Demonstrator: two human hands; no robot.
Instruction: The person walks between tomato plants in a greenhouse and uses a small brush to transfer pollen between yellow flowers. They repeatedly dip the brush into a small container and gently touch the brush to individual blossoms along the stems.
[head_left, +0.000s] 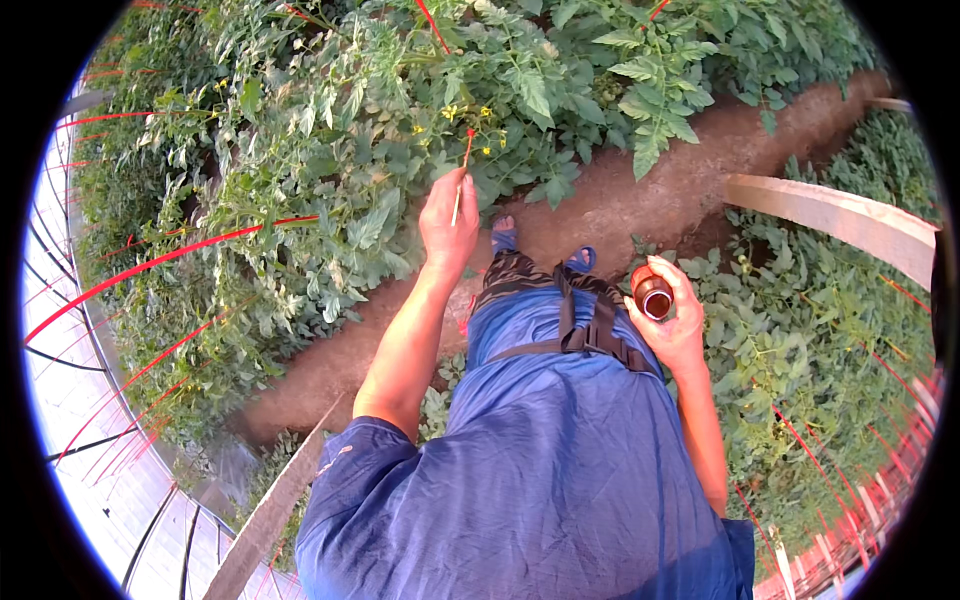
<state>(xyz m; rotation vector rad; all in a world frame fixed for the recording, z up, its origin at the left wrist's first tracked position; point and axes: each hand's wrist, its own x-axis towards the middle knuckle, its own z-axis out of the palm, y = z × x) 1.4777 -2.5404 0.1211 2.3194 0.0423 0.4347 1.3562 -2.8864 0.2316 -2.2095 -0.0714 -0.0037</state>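
Note:
My left hand (448, 225) pinches a thin stick (466, 154) between thumb and fingers. The stick's tip is bright red and points away from me, up among yellow tomato flowers (450, 112). Whether the tip touches a flower I cannot tell. Around the flowers spread the green leaves of a tomato plant (529, 86). To the right, in front of my waist, my right hand (679, 322) is wrapped around a small dark reddish-brown jar (654, 298). Its round mouth faces up towards me, and red shows on its far side.
Tomato rows flank a bare soil path (630, 199) where my sandalled feet (504, 234) stand. Red strings (172, 259) run taut through the plants. A pale wooden beam (832, 214) juts in at right, and another board (270, 499) slants at lower left. Greenhouse film (97, 525) curves along the left.

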